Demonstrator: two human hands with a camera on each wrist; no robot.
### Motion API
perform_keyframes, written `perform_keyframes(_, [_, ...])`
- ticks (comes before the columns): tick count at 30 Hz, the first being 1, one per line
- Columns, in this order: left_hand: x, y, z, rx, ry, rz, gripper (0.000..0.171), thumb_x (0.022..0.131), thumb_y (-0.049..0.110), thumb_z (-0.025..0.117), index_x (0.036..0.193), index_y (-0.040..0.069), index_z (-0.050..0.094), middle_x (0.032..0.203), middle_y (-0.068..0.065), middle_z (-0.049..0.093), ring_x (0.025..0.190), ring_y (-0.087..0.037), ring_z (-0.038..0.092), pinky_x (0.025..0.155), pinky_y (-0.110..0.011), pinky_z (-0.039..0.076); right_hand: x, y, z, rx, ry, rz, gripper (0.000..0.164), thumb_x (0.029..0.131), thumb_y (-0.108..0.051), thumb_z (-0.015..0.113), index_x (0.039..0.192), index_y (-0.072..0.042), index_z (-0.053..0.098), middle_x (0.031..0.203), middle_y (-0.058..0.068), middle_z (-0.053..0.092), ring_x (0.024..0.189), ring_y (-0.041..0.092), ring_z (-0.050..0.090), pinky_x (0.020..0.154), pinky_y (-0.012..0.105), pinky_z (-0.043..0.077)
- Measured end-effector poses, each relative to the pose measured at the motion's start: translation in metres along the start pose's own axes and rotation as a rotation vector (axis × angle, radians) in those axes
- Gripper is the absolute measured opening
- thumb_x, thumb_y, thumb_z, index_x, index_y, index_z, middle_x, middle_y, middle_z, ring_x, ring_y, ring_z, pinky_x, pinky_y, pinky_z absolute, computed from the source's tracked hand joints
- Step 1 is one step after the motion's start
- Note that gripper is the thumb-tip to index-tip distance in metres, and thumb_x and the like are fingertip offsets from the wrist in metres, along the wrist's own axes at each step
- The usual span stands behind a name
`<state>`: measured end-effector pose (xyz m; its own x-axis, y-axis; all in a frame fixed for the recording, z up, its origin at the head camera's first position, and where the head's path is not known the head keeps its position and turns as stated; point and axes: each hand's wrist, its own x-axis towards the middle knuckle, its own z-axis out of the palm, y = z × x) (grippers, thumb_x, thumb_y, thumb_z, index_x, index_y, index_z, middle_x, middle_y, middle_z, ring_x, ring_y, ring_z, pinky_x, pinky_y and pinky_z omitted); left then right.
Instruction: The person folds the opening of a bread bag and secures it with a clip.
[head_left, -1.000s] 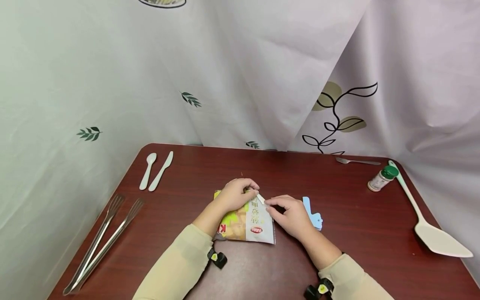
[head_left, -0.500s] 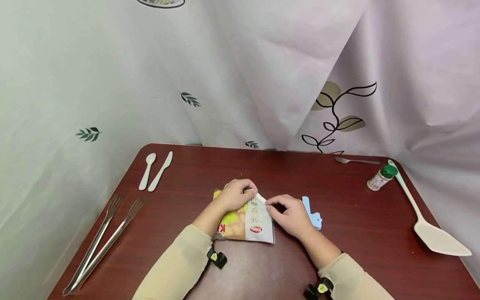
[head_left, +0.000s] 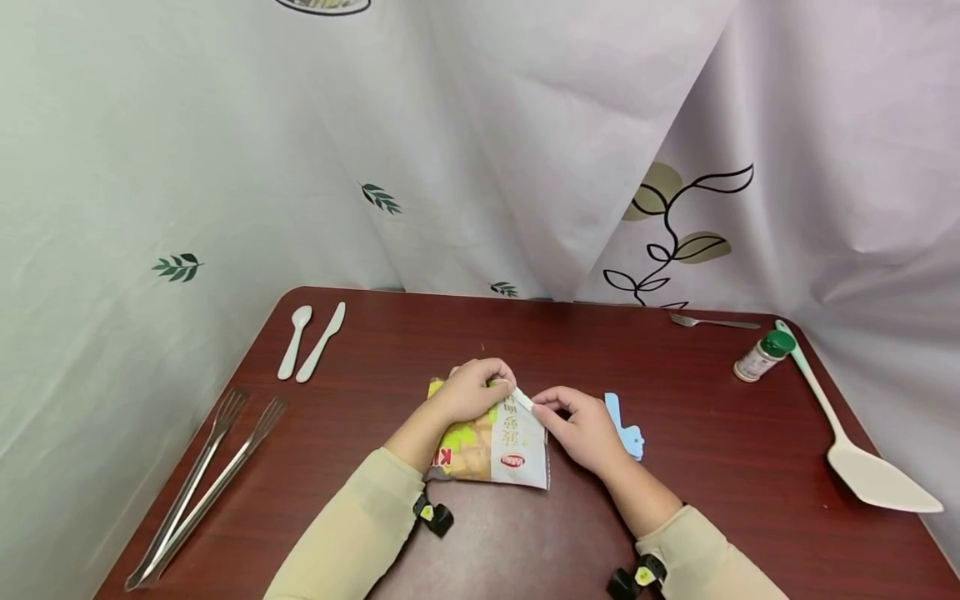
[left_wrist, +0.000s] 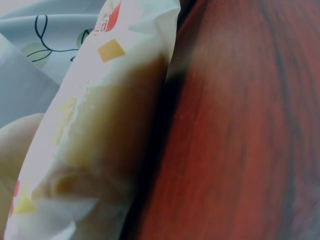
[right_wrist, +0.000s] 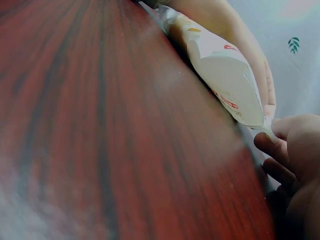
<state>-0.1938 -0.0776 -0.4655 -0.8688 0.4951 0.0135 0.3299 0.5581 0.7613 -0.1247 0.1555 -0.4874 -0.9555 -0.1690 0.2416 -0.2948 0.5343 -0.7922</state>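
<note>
Pinching right hand (head_left: pixel 579 422): thumb and index finger closed together on the lower end of a white strip (head_left: pixel 523 400) at the upper right corner of the snack packet (head_left: pixel 517 437)
Left hand (head_left: pixel 474 390): fingers curled over the packet's top edge, thumb and fingertips gripping it near the strip's upper end; the packet hides most of this hand in the left wrist view
Packet: yellow and white, on the dark red-brown table (head_left: pixel 420 333), between the two forearms
In the way: the left hand and wrist cover the packet's upper left part
Beside the right hand: a light-blue plastic piece (head_left: pixel 630 437), partly behind the hand
Left side: a white spoon (head_left: pixel 295 343) and white knife (head_left: pixel 322 342) side by side, with long metal tongs (head_left: pixel 202 492) nearer the person
Right side: a metal fork (head_left: pixel 715 322), a green-capped seasoning jar (head_left: pixel 760 358) and a spatula (head_left: pixel 879 477), the jar close by the spatula's handle
Backdrop: leaf-printed cloth (head_left: pixel 487 167)
Half a second earlier: right thumb lower, index finger more arched; left hand and tableware unchanged
</note>
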Motion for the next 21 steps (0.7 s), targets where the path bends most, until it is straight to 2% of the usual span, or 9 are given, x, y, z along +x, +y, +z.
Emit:
perform_keyframes(4, [-0.0002,-0.0009,-0.0001,0.009,-0.034,-0.009,0.012,0.103,0.037,0.067,0.102,0.028,0.076,0.095,0.018,0.07,0.099,-0.013,0.061,0.105,-0.051,0.034,0.0007,0.0014,-0.0002,0.002,-0.01,-0.004,0.008,0.097,-0.017,0.081,0.102,-0.023,0.08,0.088,-0.018,0.074,0.084,0.006,0.069,0.075,0.03,0.055])
perform_keyframes(7, [-0.0005,-0.0008,-0.0001,0.046,-0.053,0.008,0.014,0.103,0.039,0.067,0.103,0.03,0.078,0.098,0.019,0.071,0.102,-0.013,0.06,0.101,-0.049,0.035,0.0007,0.0021,-0.0003,0.003,-0.013,-0.009,0.01,0.096,-0.016,0.082,0.101,-0.023,0.08,0.088,-0.018,0.074,0.085,0.006,0.069,0.076,0.031,0.055])
perform_keyframes(15, [0.0,-0.0017,0.0007,0.036,-0.033,0.042,0.015,0.104,0.032,0.067,0.099,0.026,0.079,0.094,0.017,0.073,0.09,-0.006,0.064,0.1,-0.049,0.036,0.0005,0.0011,-0.0004,0.012,-0.01,-0.005,0.011,0.095,-0.015,0.083,0.101,-0.023,0.08,0.086,-0.018,0.074,0.083,0.007,0.07,0.074,0.03,0.055])
perform_keyframes(21, [-0.0001,-0.0009,-0.0006,0.023,-0.026,0.021,0.014,0.103,0.031,0.069,0.096,0.025,0.079,0.088,0.016,0.072,0.086,-0.007,0.064,0.103,-0.05,0.038,0.0016,0.0016,0.0003,0.026,0.003,-0.001,0.012,0.094,-0.011,0.083,0.101,-0.021,0.081,0.085,-0.015,0.075,0.082,0.008,0.07,0.071,0.029,0.054])
